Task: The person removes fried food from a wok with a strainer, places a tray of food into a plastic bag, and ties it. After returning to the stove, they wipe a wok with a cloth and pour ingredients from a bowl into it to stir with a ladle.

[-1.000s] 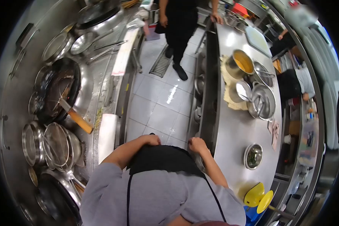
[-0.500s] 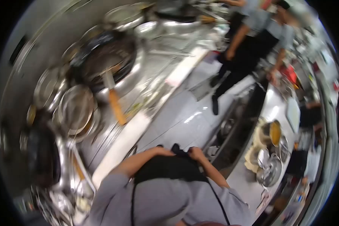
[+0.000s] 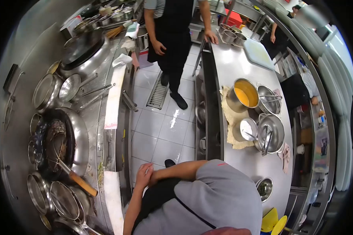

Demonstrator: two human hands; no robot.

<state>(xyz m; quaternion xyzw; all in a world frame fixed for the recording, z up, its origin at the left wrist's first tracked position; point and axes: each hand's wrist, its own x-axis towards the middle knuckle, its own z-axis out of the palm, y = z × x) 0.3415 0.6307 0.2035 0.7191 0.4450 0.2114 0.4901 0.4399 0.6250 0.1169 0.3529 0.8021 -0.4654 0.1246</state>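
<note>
Above the floor tiles by the left counter, my left hand (image 3: 144, 174) is bent in, its fingers pressed together at the spot where my two hands meet. Whatever it may hold is too small to make out. My right forearm reaches across my black apron (image 3: 156, 199), and my right hand (image 3: 153, 179) lies against the left one, its fingers mostly hidden. The counter's white cloth strip (image 3: 113, 196) is just left of my hands. Further left, a wooden-handled tool (image 3: 82, 184) rests in a dark wok (image 3: 47, 145).
A co-worker (image 3: 170, 43) stands ahead in the aisle, one hand on the right counter (image 3: 239, 156). That counter holds an orange-filled pot (image 3: 245, 94), metal bowls (image 3: 270, 133) and a cutting board (image 3: 259, 54). Strainers (image 3: 64, 199) lie on the left. Another person is beyond the shelves.
The view swung and came back. My hands, apart a second ago, have come together, and my body has turned left. The co-worker still stands ahead in the aisle.
</note>
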